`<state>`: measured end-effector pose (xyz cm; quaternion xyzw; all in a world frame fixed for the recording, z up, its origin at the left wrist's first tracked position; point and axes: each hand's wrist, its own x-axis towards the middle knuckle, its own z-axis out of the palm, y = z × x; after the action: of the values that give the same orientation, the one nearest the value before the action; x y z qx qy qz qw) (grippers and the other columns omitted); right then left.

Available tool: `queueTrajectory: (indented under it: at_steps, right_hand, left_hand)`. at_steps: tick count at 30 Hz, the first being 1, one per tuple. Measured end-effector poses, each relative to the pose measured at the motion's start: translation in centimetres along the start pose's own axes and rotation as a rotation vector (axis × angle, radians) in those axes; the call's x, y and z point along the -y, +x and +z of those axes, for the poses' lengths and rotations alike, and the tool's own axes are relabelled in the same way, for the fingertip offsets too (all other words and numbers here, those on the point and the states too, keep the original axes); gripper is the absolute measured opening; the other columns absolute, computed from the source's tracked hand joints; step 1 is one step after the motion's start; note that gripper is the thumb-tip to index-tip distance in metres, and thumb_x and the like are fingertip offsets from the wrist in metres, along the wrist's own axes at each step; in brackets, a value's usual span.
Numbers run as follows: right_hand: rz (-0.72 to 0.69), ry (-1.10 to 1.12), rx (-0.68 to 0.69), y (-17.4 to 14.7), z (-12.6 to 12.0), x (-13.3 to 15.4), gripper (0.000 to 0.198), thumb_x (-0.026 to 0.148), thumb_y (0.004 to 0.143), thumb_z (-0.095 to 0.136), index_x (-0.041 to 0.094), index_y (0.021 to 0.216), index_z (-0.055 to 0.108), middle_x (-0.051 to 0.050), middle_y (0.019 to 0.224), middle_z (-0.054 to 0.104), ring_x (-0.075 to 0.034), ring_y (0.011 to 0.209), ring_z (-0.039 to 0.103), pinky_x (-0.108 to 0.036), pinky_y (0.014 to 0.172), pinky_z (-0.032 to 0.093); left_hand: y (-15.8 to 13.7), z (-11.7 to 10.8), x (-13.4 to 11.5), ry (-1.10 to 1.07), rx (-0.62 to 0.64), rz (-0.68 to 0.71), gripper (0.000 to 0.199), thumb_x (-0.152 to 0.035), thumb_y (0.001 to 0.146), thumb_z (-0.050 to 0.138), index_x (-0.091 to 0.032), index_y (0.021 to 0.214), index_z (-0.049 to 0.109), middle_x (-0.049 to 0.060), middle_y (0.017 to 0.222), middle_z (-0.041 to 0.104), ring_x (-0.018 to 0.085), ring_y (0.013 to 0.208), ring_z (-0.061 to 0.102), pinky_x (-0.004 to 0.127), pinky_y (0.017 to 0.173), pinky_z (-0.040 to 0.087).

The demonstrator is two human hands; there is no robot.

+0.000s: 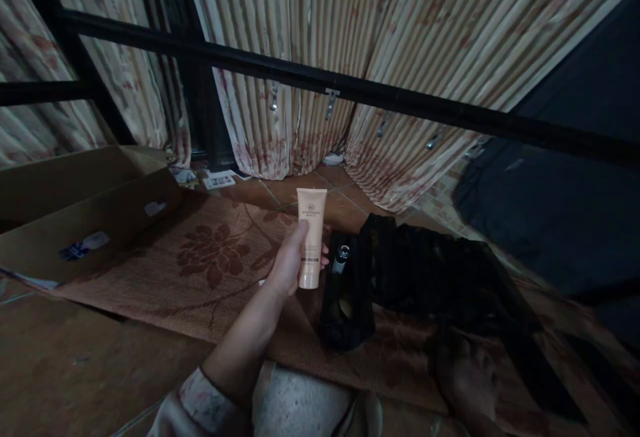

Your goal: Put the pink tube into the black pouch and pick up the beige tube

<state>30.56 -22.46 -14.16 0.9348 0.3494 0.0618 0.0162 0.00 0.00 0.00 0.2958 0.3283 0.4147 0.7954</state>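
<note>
Head view: looking down at a floor with a mat, in dim light.
Left hand [289, 265]: it is grasping a tube [311, 237] and is holding it upright above the mat; the thumb is lying along the left side of the tube and the fingertips are showing at its right side.
Tube: it is a smooth cream-coloured plastic tube, flat and wide at the top end, rounder at the bottom, with small dark print on the front; it is standing in the air just left of a black bag.
Right hand [467, 373]: it is resting low at the right, in deep shadow near the edge of the dark cloth; I cannot tell if it is clenched or released.
Black bag [346, 303]: it is a small soft pouch, lying open on the mat; a small cylinder with a shiny metal top [341, 258] is sticking out of it.
Dark cloth [440, 277]: it is a soft, crumpled black fabric, spreading to the right of the bag.
Mat [210, 270]: it is woven, rough-looking, brown with a large flower pattern.
Cardboard box [80, 210]: it is lying open at the left, with plain flat flaps.
Curtains [320, 57]: they are hanging in narrow pleats, pale with reddish stains.
Black bar [350, 90]: it is a straight metal rail, crossing in front of the curtains.
</note>
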Motion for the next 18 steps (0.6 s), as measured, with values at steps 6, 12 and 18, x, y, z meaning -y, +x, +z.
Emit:
queueTrajectory:
  at_steps: [6,12,18]
  right_hand:
    - [0.026,0.023,-0.002,0.0,-0.3,0.3,0.055,0.045,0.094,0.02,0.011,0.126,0.049,-0.021,0.121,0.049,-0.039,0.119,0.042,-0.052,0.092,0.037]
    - [0.017,0.032,-0.008,-0.1,-0.6,0.5,0.054,0.044,0.093,0.023,0.01,0.125,0.05,-0.021,0.12,0.05,-0.04,0.117,0.043,-0.052,0.091,0.037]
    - [0.009,0.046,-0.033,-0.2,-0.9,0.7,0.053,0.043,0.093,0.023,0.011,0.124,0.05,-0.02,0.12,0.052,-0.038,0.116,0.045,-0.051,0.09,0.038]
  left_hand:
    - [0.2,0.7,0.9,0.074,-0.006,0.053,0.046,-0.055,0.086,0.05,-0.011,0.085,0.063,0.007,0.067,0.068,0.015,0.049,0.063,0.025,0.048,0.052]
    - [-0.1,1.5,1.1,0.096,-0.019,0.064,0.044,-0.054,0.087,0.05,-0.011,0.084,0.062,0.007,0.065,0.067,0.015,0.048,0.062,0.024,0.046,0.051]
    - [-0.3,2.0,0.6,0.027,-0.042,0.091,0.033,-0.041,0.086,0.055,-0.011,0.095,0.062,0.008,0.071,0.069,0.015,0.056,0.065,0.025,0.055,0.054]
